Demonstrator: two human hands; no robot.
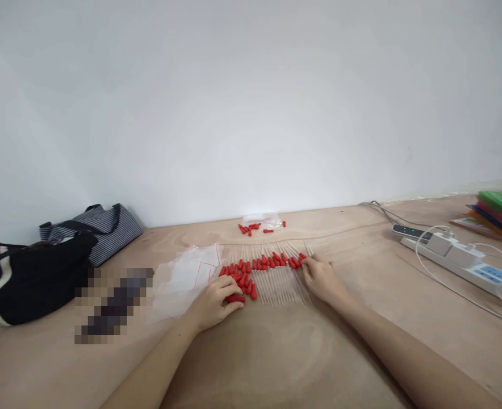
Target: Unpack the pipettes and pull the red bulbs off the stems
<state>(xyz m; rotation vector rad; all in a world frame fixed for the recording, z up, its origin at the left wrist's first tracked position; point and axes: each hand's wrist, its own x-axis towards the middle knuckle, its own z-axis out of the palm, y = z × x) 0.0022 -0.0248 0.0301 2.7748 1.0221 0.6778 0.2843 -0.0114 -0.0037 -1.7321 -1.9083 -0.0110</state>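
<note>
A row of several clear thin pipettes point(276, 278) with red rubber bulbs point(259, 263) lies on the wooden table. My left hand point(215, 302) rests at the row's left end, fingers curled over a red bulb point(236, 298) beside a small heap of loose bulbs. At the row's right end, my right hand point(321, 277) has its fingers bent and its fingertips touch a red bulb point(302, 257). What it grips, if anything, is too small to make out.
Clear plastic bags point(187, 278) lie left of the row. More red bulbs and a small bag point(259, 224) sit near the wall. Striped bags point(42, 261) are at the far left; a power strip with cables point(455, 255) and coloured folders point(500, 213) at the right.
</note>
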